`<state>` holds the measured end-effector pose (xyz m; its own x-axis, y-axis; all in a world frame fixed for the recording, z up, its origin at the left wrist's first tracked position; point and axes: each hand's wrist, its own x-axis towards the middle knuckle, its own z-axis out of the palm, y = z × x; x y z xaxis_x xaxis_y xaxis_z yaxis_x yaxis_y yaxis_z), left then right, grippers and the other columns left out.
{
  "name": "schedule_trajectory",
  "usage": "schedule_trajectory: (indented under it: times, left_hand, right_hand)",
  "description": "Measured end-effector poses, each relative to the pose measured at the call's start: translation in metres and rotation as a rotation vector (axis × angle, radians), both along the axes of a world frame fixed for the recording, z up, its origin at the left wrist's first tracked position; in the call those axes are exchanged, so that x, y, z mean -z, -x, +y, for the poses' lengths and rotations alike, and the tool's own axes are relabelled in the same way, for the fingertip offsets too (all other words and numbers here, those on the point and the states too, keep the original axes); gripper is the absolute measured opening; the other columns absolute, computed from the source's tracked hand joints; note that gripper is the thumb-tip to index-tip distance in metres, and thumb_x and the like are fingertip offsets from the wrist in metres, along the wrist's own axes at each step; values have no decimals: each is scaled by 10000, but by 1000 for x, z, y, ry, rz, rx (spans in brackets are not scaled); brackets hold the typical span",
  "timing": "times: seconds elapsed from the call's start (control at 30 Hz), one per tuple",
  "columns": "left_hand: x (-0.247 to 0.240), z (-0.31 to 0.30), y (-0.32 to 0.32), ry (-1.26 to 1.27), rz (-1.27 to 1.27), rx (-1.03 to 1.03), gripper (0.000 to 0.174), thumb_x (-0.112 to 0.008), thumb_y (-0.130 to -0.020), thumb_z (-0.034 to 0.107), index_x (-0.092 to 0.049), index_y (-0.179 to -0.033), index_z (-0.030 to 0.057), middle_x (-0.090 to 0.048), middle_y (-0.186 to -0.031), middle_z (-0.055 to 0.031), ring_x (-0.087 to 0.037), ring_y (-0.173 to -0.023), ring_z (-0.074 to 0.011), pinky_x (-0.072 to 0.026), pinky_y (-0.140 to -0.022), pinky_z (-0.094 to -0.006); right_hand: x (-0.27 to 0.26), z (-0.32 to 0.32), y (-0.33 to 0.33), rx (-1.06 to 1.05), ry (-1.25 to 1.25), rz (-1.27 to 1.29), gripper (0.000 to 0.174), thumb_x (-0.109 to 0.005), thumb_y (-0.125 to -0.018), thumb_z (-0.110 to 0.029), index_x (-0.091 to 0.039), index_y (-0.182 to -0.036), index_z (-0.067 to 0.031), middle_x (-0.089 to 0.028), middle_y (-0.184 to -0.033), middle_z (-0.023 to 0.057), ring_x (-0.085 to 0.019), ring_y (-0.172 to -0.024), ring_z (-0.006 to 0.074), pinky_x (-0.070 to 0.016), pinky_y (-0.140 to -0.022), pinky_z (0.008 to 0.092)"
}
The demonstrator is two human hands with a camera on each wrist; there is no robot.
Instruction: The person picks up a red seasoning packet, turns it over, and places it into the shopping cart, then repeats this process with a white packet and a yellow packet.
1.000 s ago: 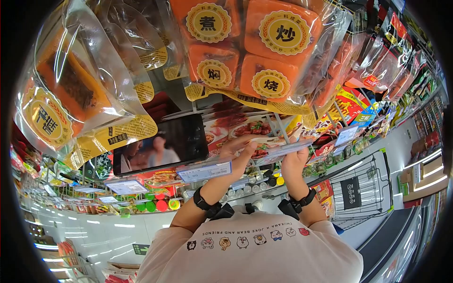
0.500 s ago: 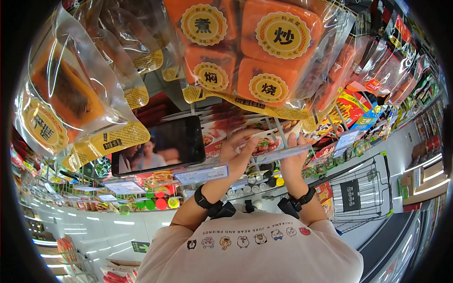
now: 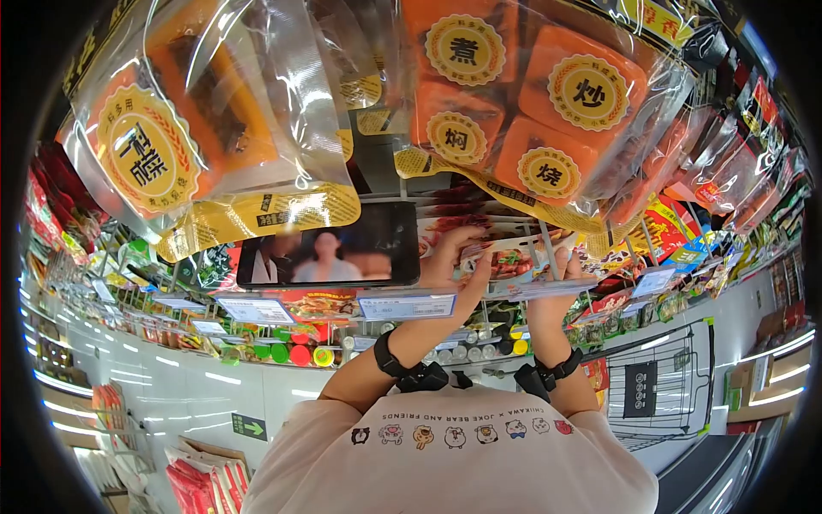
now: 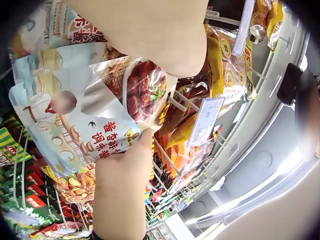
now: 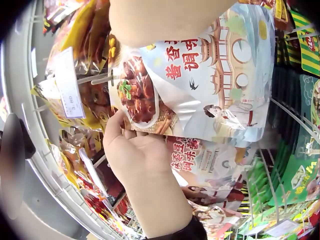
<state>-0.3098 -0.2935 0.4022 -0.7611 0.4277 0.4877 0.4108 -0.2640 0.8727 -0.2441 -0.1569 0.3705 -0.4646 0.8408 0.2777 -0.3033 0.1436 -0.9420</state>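
Both hands hold a light-blue seasoning pouch printed with a bowl of glossy red-brown meat, at the front of a hanging rack. In the head view, my left hand grips the pouch's left side. Its opposite side is held by my right hand, whose thumb lies at the pouch edge in the left wrist view. A metal hook with a price tag stands beside the pouch's top edge. Similar pouches hang behind and below it. Part of each near hand fills the top of its own wrist view.
Clear bags with orange blocks hang overhead, near the camera. A dark screen showing a picture stands left of the hands. Shelf price labels line the rack front. A wire shopping cart stands at the right.
The head view has turned, so the bags, screen and rack now appear farther right. Both hands stay on the pouch throughout.
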Motion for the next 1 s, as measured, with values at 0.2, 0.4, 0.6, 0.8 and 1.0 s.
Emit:
schedule_trajectory:
  times: [0.2,0.4,0.6,0.8,1.0]
  left_hand:
    - [12,0,-1,-38,146,-118,383,-516,-791,-74,-377,-1141,-2,-521,-1029,-145,-524,-982,-183,-393,-876,-274]
    - [2,-9,2,63,446,-248,346,-538,-747,-84,-475,-1073,15,-461,-1111,-160,-517,-973,-243,-404,-877,-305]
    - [3,-13,-5,111,402,-234,286,-545,-754,-16,-543,-1038,17,-416,-1159,-163,-485,-1021,-270,-409,-863,-337]
    - [-1,-19,-7,189,397,-255,353,-539,-733,-8,-543,-1085,19,-442,-1166,-148,-479,-1057,-262,-391,-896,-333]
    - [2,-24,-4,212,403,-213,427,-540,-721,-1,-510,-1147,3,-444,-1198,-167,-463,-1094,-281,-378,-914,-349]
  right_hand:
    - [-3,-2,-1,-25,10,0,322,-452,-909,-304,-494,-728,-42,-479,-617,-20,-403,-555,29,-317,-479,192]
    - [3,-2,-3,-9,-110,-46,192,-488,-892,-224,-461,-875,-34,-507,-729,28,-477,-606,51,-380,-525,186]
    - [21,-6,1,92,-432,55,588,-671,-734,-116,-276,-1159,-20,-395,-1084,132,-448,-967,208,-372,-827,301]
    - [25,-14,-3,95,-561,-8,897,-749,-645,-250,-170,-1276,16,-287,-1228,230,-344,-1141,318,-278,-950,408]
    - [45,-11,-11,198,-987,-316,947,-778,-560,-324,-278,-1272,49,-229,-1293,306,-256,-1209,407,-222,-982,483]
